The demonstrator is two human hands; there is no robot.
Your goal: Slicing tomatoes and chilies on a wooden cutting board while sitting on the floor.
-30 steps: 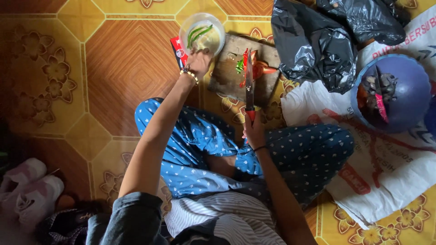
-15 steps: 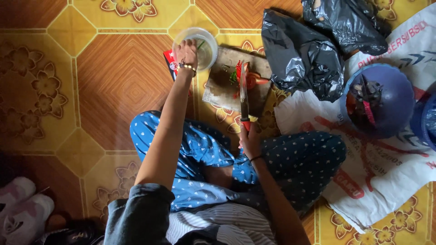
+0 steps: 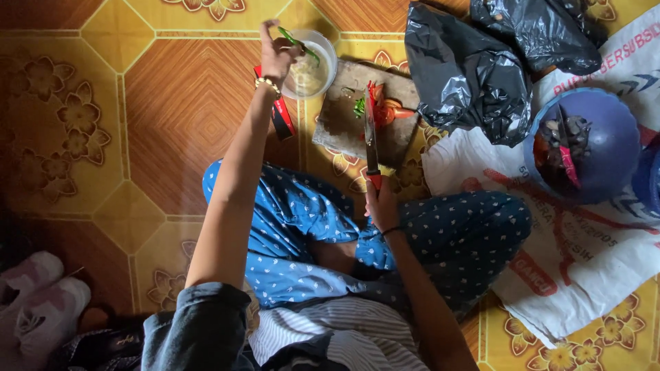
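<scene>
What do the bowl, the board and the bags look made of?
Bowl: likely thin translucent plastic; the floor colour shows faintly through its pale wall. Board: probably wood, matte grey-brown and stained, no gloss. Bags: thin black plastic film, crumpled, with sharp shiny creases. The left hand holds a green chilli over the bowl; the right hand holds the knife.

I sit on the floor (image 3: 165,124); the cutting board (image 3: 344,127) lies before my knees, the bowl (image 3: 311,65) just left behind it, bags (image 3: 467,75) to its right, the basin (image 3: 598,148) on a sack (image 3: 584,268) at far right
</scene>
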